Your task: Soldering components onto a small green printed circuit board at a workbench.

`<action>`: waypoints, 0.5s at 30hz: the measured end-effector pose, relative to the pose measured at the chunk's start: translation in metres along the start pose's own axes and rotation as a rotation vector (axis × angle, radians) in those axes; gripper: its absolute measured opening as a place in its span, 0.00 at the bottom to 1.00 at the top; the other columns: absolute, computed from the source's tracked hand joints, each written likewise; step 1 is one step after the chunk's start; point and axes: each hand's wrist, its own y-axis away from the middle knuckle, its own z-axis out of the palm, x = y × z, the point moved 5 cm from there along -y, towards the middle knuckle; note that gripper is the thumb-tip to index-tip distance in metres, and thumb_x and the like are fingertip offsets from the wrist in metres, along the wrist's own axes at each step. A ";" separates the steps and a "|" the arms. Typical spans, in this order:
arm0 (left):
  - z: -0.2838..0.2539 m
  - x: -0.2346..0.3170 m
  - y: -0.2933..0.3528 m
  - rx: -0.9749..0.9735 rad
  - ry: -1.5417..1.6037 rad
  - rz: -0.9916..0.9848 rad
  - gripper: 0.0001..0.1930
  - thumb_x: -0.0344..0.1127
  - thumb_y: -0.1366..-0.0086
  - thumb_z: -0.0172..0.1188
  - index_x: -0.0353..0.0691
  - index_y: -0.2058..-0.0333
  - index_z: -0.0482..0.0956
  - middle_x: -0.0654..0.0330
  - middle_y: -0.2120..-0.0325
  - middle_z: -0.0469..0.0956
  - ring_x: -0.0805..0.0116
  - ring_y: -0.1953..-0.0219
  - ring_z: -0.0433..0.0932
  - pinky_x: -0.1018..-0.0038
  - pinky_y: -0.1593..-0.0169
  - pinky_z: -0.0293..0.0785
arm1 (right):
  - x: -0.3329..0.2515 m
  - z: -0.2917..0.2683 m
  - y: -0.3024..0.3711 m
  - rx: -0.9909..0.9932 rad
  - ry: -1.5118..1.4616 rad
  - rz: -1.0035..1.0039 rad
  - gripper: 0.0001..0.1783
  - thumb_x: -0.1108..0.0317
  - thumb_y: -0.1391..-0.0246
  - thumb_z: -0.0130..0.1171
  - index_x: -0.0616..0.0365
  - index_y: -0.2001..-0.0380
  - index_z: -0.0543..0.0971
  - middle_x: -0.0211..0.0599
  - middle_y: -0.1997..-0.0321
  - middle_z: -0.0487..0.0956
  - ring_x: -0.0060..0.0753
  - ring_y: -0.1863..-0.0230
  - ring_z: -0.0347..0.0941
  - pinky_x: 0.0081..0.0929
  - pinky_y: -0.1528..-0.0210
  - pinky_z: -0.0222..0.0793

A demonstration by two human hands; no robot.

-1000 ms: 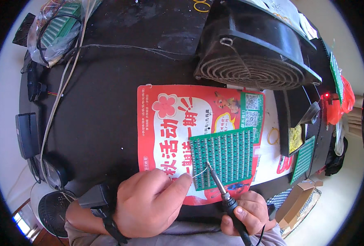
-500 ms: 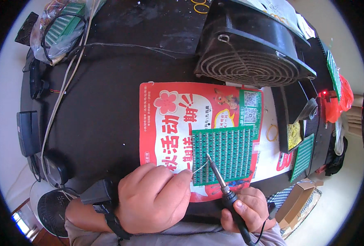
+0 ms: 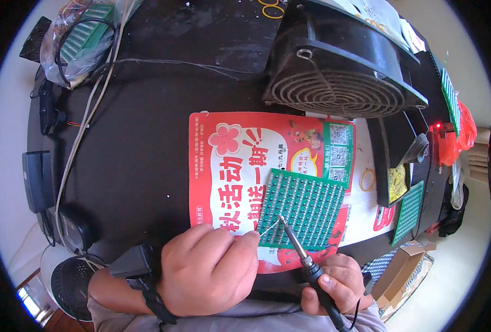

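A green circuit board (image 3: 311,207) with rows of small parts lies slightly turned on a red and white printed sheet (image 3: 201,166). My left hand (image 3: 209,268), a black strap on its wrist, pinches a thin strand of solder wire (image 3: 269,227) over the board's left part. My right hand (image 3: 339,285) is wrapped round the black handle of a soldering iron (image 3: 296,242). The iron's tip and the wire's end meet at the board's left-middle area; whether they touch a pad is too small to tell.
A big black fan (image 3: 339,83) stands behind the sheet. To the right is a black holder with a yellow sponge (image 3: 398,182), beside another green board (image 3: 408,213). Cables (image 3: 85,122) and a black adapter (image 3: 37,181) lie at left; a plastic bag of boards (image 3: 90,39) sits far left.
The circuit board has turned clockwise on the sheet. The iron's tip and the solder wire have shifted slightly toward me; both hands keep their grip.
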 end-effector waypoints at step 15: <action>0.004 0.000 0.000 0.010 0.097 0.015 0.09 0.20 0.58 0.65 0.35 0.75 0.76 0.56 0.76 0.76 0.60 0.80 0.75 0.70 0.76 0.72 | 0.002 -0.001 -0.006 -0.026 -0.018 0.029 0.21 0.73 0.62 0.67 0.65 0.62 0.73 0.39 0.73 0.74 0.36 0.75 0.74 0.28 0.75 0.73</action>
